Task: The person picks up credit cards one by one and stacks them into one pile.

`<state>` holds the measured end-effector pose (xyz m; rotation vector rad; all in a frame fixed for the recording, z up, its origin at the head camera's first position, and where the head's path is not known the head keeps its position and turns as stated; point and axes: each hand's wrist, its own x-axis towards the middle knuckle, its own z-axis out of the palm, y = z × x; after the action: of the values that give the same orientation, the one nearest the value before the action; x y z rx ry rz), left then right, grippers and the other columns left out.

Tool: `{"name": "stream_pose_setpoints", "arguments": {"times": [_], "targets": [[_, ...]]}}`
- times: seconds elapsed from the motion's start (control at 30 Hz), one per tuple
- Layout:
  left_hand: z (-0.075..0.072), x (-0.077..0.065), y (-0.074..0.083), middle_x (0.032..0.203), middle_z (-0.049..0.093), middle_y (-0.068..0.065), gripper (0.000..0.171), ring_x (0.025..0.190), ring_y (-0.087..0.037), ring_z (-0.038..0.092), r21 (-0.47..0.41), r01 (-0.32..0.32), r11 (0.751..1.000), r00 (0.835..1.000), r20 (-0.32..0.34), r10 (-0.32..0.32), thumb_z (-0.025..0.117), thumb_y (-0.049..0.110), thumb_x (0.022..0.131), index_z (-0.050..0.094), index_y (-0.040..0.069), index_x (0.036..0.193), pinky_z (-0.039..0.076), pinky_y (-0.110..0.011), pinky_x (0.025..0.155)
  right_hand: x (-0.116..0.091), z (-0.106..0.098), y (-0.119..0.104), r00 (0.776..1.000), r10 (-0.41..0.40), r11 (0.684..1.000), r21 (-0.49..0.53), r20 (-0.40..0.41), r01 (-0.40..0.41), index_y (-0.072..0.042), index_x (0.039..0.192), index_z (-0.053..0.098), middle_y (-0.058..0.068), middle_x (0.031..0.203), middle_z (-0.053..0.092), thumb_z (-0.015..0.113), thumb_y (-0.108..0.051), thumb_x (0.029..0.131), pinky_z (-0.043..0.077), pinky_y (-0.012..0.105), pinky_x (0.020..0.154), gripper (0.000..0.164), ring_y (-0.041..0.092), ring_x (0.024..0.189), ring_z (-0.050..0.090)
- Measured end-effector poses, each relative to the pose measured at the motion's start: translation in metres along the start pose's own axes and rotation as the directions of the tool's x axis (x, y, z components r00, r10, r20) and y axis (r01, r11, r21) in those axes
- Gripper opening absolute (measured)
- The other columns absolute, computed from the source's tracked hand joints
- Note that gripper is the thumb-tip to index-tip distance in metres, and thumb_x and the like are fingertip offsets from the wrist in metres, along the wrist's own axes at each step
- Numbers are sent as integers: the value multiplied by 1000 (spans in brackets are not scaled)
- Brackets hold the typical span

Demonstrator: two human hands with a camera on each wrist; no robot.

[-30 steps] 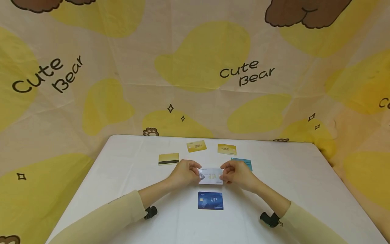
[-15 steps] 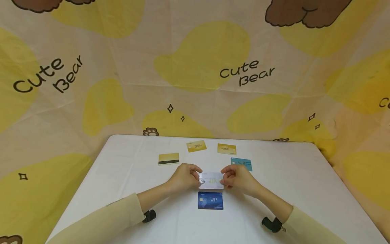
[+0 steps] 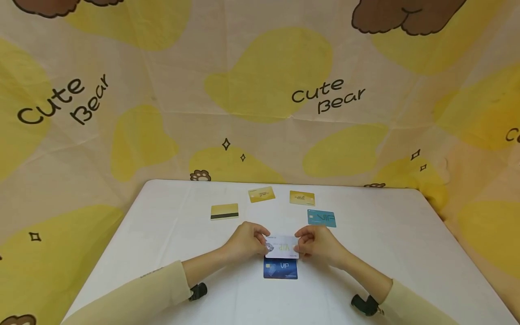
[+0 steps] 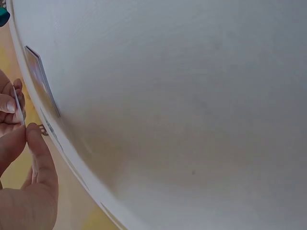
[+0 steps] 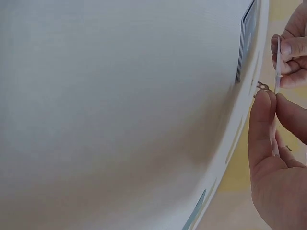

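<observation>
Between both hands is a white VIP card with gold lettering, which reads upside down in the head view. My left hand pinches its left edge between thumb and fingers, and my right hand pinches the right edge the same way. In both wrist views the card shows edge-on as a thin sliver, held above the table. A blue VIP card lies just in front on the table; the white card overlaps its upper part in the head view.
Beyond the hands lie a gold card with a dark stripe, a tilted gold card, another gold card and a teal card. They rest on the white table. A patterned yellow cloth hangs behind it.
Both hands have brought the white card nearer the body, from behind the blue card to partly over it. The teal card, earlier partly covered by the right hand, now shows whole.
</observation>
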<state>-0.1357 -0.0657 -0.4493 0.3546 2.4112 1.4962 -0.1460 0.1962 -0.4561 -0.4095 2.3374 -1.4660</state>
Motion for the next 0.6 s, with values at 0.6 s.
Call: {"name": "stream_pose_setpoints", "arguments": {"times": [0.6], "targets": [[4,-12,-3,69,61,0,35,62,-10,54,77,-32,996,998,56,27,82,-10,76,72,-9,109,43,-21,56,-9,10,2,998,47,999,3,34,-48,7,112,68,8,81,64,80,-1,90,61,30,63,26,21,66,69]]}}
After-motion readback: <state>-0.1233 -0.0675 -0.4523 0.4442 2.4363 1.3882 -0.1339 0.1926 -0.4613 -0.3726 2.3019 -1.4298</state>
